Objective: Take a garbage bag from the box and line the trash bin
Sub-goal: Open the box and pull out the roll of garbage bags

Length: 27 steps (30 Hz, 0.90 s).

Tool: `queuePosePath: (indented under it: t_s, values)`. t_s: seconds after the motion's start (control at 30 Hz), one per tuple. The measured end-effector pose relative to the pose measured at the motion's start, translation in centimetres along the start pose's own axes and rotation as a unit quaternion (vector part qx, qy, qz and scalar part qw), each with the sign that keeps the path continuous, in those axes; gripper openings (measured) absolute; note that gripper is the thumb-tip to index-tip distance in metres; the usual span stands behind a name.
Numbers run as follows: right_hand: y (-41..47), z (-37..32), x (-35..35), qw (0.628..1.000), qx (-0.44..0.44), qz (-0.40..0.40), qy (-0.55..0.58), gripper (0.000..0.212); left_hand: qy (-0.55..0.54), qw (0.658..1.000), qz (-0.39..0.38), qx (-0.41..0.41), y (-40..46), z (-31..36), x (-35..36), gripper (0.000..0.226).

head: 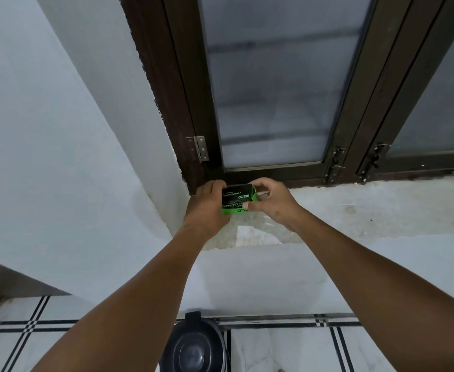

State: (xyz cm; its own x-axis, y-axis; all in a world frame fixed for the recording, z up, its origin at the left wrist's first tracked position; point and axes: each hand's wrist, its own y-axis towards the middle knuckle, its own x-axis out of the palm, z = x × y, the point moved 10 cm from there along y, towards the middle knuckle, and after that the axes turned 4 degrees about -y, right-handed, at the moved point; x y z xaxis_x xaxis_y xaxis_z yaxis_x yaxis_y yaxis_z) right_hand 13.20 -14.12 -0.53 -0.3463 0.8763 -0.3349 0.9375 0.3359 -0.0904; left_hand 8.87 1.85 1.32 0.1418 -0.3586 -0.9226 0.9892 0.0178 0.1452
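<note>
We grip the box (pixel 238 200) with left hand (pixel 207 208) and right hand (pixel 270 201), fingers curled around its ends, seemingly above the sill (pixel 368 208).

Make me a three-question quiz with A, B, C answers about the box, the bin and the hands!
1. Where is the garbage bag box?
A. On the floor
B. Held over the window ledge
C. Inside the bin

2. What colours is the box?
A. Black and green
B. Red and white
C. All blue

3. How is the trash bin?
A. Tipped over
B. Lid off
C. Lid on

Answers:
1 B, the left hand and right hand grip the box by the ledge under the window.
2 A, its top is black and its lower edge green.
3 C, the dark lid covers the bin on the tiled floor below.
</note>
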Motion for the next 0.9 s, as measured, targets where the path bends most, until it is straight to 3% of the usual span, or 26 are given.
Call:
queuePosePath:
  t_s: [0.1, 0.2, 0.27, 0.37, 0.6, 0.9]
  values:
    - [0.0, -0.8, 0.2, 0.999, -0.034, -0.014, -0.016, 0.052, 0.01, 0.998, -0.059, -0.02, 0.4, -0.4, 0.7, 0.094]
    - [0.1, -0.7, 0.3, 1.0, -0.015, -0.023, 0.014, 0.048, 0.056, 0.998, -0.039, -0.008, 0.7, -0.1, 0.2, 0.062]
    - [0.0, -0.3, 0.8, 0.994, 0.038, -0.043, 0.097, 0.041, 0.086, 0.996, -0.011, -0.005, 0.7, 0.1, -0.2, 0.054]
    - [0.3, 0.6, 0.9, 0.98, 0.088, -0.045, 0.171, 0.036, 0.071, 0.997, 0.007, -0.007, 0.5, 0.2, -0.1, 0.058]
    - [-0.3, 0.9, 0.3, 0.968, 0.096, -0.037, 0.228, 0.026, 0.039, 0.998, -0.04, -0.01, 0.1, -0.1, 0.8, 0.072]
    - [0.2, 0.7, 0.2, 0.963, 0.106, 0.021, 0.246, 0.016, 0.062, 0.997, 0.044, -0.001, 0.0, 0.5, -0.1, 0.072]
